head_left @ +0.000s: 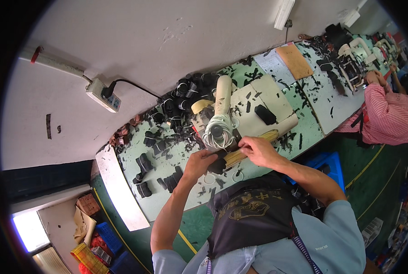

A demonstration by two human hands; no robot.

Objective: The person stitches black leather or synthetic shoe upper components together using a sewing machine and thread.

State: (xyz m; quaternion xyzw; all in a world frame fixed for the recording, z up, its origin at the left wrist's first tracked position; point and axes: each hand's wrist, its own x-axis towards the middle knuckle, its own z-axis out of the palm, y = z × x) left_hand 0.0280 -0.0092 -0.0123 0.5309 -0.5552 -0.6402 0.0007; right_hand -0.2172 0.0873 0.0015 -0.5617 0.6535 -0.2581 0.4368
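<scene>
A cream machine (263, 102) stands on the bench in front of me, with an upright cream post (222, 91) that has white looped bands (218, 130) hung round its end. At the machine's near side, my left hand (200, 165) has its fingers closed on a small black piece (218, 165). My right hand (258, 151) is closed in a pinch just below the looped bands; what lies between its fingertips is too small to make out. A yellowish ridged strip (235, 158) runs along the machine's near edge, below both hands. Two loose white rings (237, 176) lie on the near bench edge.
Bundles of black pieces (143, 162) lie left on the pale green bench (128, 171), with more heaped behind. Black scraps litter the bench. A power strip (102, 95) hangs on the wall. Far right, a co-worker in a checked shirt (391, 112) sits near another machine. A blue crate (327, 166) stands below.
</scene>
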